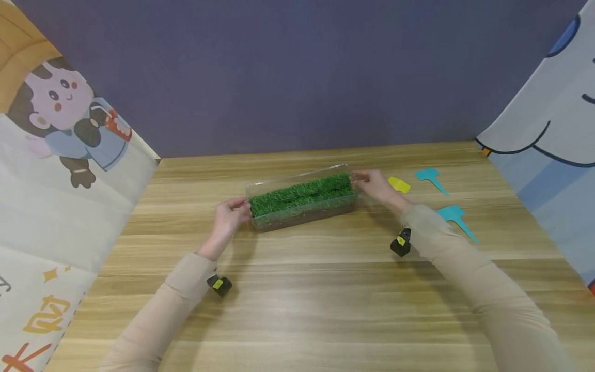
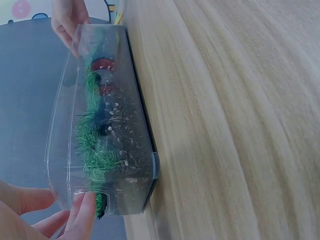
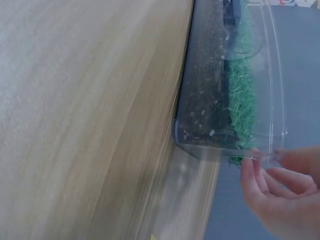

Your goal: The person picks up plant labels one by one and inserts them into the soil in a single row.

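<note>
A long clear plastic box [image 1: 304, 209] stands on the wooden table, slightly slanted, its right end farther back. Green artificial grass [image 1: 302, 195] fills its top, and dark soil with pale bits [image 2: 125, 145] shows through the wall beneath. At the left end, my left hand [image 1: 229, 217] grips the rim between thumb and fingers. My right hand [image 1: 374, 186] pinches the rim at the opposite end, with the thumb [image 3: 300, 159] above and the fingers below in the right wrist view. Reddish pieces [image 2: 103, 65] show through the side in the left wrist view; their kind is unclear.
Right of the box lie two blue T-shaped plant labels [image 1: 453, 213] and a yellow tag [image 1: 399, 184], partly hidden behind the right hand. A dark blue panel [image 1: 297, 77] rises behind the table. Printed cloths [image 1: 46, 206] border both sides.
</note>
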{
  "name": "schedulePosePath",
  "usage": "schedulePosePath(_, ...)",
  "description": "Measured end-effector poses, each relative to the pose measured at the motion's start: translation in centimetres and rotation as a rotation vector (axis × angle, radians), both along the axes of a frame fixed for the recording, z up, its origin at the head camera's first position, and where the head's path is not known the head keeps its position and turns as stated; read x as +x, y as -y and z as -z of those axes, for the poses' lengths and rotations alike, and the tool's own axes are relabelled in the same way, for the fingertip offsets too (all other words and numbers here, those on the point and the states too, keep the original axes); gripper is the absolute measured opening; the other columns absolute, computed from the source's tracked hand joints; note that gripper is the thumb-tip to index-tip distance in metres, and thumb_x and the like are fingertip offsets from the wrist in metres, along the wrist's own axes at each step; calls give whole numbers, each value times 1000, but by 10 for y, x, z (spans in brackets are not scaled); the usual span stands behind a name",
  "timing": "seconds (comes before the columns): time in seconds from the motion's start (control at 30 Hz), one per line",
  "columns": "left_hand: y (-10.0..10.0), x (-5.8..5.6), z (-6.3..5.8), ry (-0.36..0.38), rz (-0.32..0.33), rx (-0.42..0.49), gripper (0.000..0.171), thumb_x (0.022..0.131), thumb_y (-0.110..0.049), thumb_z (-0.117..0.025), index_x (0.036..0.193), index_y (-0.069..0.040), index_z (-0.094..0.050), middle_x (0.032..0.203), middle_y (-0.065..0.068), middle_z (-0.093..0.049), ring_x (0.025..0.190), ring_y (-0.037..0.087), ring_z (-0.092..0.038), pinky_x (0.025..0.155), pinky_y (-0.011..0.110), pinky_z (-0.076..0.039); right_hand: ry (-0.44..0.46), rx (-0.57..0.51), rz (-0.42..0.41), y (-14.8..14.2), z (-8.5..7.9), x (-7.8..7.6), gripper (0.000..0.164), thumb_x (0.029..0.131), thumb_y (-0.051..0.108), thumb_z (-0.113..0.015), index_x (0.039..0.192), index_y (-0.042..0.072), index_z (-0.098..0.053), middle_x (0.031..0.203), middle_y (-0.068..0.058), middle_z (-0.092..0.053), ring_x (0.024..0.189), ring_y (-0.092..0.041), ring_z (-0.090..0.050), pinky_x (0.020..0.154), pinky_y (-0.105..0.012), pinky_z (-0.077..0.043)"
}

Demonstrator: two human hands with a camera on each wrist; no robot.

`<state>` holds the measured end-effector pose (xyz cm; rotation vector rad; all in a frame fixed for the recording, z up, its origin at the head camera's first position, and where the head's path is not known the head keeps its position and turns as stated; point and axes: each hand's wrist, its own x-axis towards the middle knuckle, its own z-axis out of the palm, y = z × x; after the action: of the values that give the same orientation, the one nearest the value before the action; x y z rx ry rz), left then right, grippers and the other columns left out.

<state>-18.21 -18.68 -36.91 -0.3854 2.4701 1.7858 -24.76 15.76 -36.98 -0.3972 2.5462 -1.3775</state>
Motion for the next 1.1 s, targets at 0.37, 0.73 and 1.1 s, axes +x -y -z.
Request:
schedulePosePath(0.37, 1, 1, 0, 14, 23, 9, 34, 87, -2, -51, 120, 8, -47, 111, 26, -54, 76, 16, -59, 70, 19, -54, 119, -133, 84, -1, 0, 20, 42, 91, -2, -40, 132, -9, -30, 126, -29, -42, 106, -39, -49, 86, -45, -47)
schedulePosePath(0.73, -3, 0, 1, 46, 61, 43, 35, 86, -1, -52, 120, 9, -47, 111, 27, -54, 72, 15, -59, 67, 18, -54, 236, -252, 153, -12, -3, 50, 47, 92, 4, -43, 135, -5, -26, 133, -25, -36, 114, -38, -43, 94, -48, -40)
schedulePosePath(1.1, -9, 3, 0, 65, 131, 41, 36, 85, 1, -52, 120, 8, -47, 112, 26, -53, 79, 19, -59, 77, 27, -53, 353, -309, 207, -25, -4, 70, 52, 92, 8, -45, 138, 0, -22, 137, -22, -32, 99, -11, -55, 91, -28, -46)
